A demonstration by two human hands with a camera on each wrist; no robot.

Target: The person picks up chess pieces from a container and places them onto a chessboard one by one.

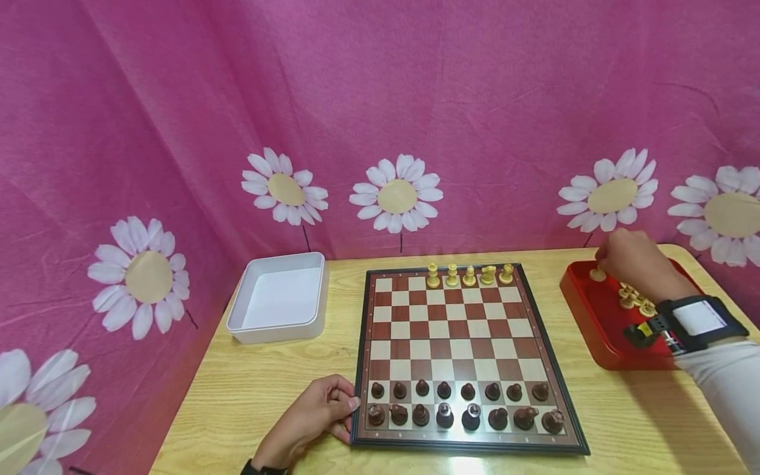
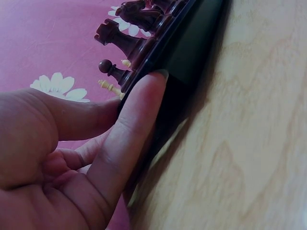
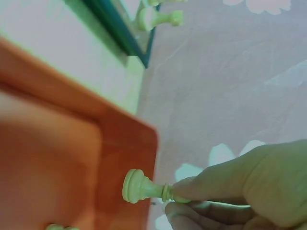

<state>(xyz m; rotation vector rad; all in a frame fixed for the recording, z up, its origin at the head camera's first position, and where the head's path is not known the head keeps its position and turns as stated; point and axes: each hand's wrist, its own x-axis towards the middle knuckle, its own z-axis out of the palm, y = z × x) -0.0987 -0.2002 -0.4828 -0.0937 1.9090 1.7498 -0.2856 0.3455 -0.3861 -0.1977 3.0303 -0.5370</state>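
My left hand [image 1: 323, 412] grips the near left corner of the chessboard [image 1: 439, 348], its thumb at the rim and a finger against the side in the left wrist view. Over the far left part of the red tray [image 1: 584, 323], my right hand [image 1: 644, 264] pinches a cream chess piece [image 3: 139, 187] by its upper end, base outward; its head is hidden by the fingers. Dark chess pieces [image 1: 444, 415] fill the two near rows. Along the far row stand several cream chess pieces [image 1: 469, 276], from the middle to the right corner.
More cream pieces [image 1: 628, 300] lie in the red tray, partly behind the right wrist. A white tray [image 1: 276, 330] stands at the left of the wooden table [image 1: 237, 389]. A pink flowered curtain [image 1: 475, 132] hangs close behind the table.
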